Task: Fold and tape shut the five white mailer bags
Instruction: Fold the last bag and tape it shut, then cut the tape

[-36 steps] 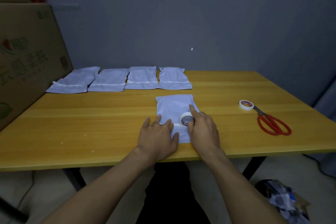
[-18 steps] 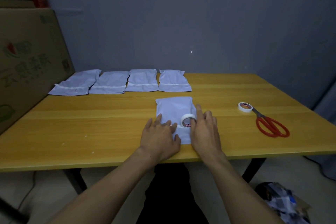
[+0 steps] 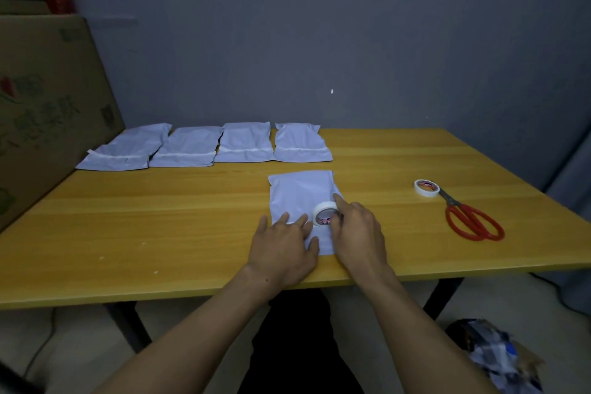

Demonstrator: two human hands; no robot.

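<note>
A white mailer bag (image 3: pixel 299 190) lies near the table's front edge. My left hand (image 3: pixel 283 249) presses flat on its folded near end, fingers spread. On the bag stands a white tape roll (image 3: pixel 325 213), and my right hand (image 3: pixel 358 233) holds it, index finger over its top and the other fingers curled at its side. Several more white mailer bags (image 3: pixel 204 147) lie in a row at the back of the table, each with a strip of tape across it.
A second tape roll (image 3: pixel 426 188) and red scissors (image 3: pixel 471 221) lie on the right of the yellow wooden table (image 3: pixel 160 217). A big cardboard box (image 3: pixel 41 112) stands at the left edge. A patterned bag (image 3: pixel 499 352) sits on the floor at lower right.
My right hand has shifted slightly on the tape roll, its fingers curling more round it. The left hand stays pressed on the bag. The head camera has tilted a little.
</note>
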